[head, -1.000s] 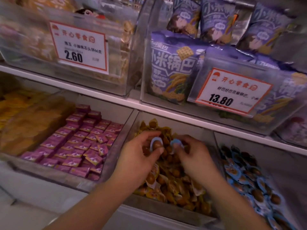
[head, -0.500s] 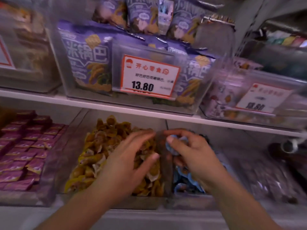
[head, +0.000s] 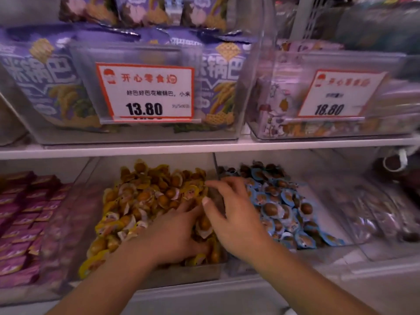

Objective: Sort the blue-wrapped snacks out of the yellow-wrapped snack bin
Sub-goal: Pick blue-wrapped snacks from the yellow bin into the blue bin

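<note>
The left hand (head: 175, 233) is pressed palm-down into the heap of small yellow-wrapped round snacks (head: 145, 201), its fingers buried among the wrappers; whether anything is held there cannot be told. The right hand (head: 236, 219) is held just above the clear divider between the two bins, fingers loosely spread and bent, and nothing is seen between them. The small blue-wrapped round snacks (head: 281, 205) are piled in the clear plastic bin (head: 336, 251) just right of it, each a brown ball ringed by a crimped blue foil edge. No blue wrapper can be made out in the yellow heap. Flat pink-wrapped bars (head: 25, 221) are stacked in the bin to the left. Above, on the white shelf (head: 204, 147), purple snack bags (head: 45, 80) are stood behind a white price card reading 13.80 (head: 145, 93).
</note>
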Available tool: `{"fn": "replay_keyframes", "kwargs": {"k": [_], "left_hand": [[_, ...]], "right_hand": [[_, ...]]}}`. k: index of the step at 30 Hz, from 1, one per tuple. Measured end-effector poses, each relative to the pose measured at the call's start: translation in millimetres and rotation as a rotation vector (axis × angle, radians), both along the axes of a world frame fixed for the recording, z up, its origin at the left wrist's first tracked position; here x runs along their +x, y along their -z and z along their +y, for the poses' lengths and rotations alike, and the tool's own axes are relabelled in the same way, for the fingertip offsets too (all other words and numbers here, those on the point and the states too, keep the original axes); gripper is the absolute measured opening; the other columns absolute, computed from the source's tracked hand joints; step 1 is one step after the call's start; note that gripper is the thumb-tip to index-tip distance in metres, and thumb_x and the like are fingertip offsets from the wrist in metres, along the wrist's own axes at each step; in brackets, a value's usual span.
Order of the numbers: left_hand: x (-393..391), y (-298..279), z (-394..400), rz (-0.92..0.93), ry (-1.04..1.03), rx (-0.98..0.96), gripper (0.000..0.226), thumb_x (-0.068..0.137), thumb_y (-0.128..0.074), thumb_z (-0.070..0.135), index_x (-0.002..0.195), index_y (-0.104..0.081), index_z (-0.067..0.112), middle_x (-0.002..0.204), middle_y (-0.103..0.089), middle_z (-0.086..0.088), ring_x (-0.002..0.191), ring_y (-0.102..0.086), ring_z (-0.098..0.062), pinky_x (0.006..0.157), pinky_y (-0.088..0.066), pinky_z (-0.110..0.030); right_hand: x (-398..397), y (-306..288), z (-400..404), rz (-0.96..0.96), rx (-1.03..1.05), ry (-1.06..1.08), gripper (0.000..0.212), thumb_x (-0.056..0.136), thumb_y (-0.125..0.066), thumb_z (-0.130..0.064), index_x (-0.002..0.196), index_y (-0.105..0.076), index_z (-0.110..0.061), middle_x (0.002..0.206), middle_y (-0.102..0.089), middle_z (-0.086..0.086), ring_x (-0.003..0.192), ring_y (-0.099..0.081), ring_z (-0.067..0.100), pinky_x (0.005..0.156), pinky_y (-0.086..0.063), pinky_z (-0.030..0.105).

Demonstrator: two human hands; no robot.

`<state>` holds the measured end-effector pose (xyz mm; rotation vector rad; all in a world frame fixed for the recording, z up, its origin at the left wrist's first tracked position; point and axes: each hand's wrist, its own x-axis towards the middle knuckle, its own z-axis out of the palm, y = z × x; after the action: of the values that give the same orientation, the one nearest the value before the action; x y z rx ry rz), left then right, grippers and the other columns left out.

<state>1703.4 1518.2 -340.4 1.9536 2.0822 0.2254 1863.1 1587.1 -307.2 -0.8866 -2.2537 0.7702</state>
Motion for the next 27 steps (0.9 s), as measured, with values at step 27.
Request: {"fn": "replay_keyframes", "kwargs": {"k": [27], "left_hand": [[-37, -9, 17, 0.298, 0.026, -0.032, 0.045, 0.086, -0.048, 0.052, 0.130, -0.048, 0.043, 0.135, -0.051, 0.006, 0.124, -0.047, -0.026, 0.106, -0.029, -0.044]], "right_hand": [[0, 1, 6, 0.043, -0.043, -0.037, 0.028, 0.097, -0.053, -0.020, 0.121, -0.062, -0.032, 0.121, -0.038, -0.012, 0.113, -0.043, -0.003, 0.092, -0.031, 0.001]]}}
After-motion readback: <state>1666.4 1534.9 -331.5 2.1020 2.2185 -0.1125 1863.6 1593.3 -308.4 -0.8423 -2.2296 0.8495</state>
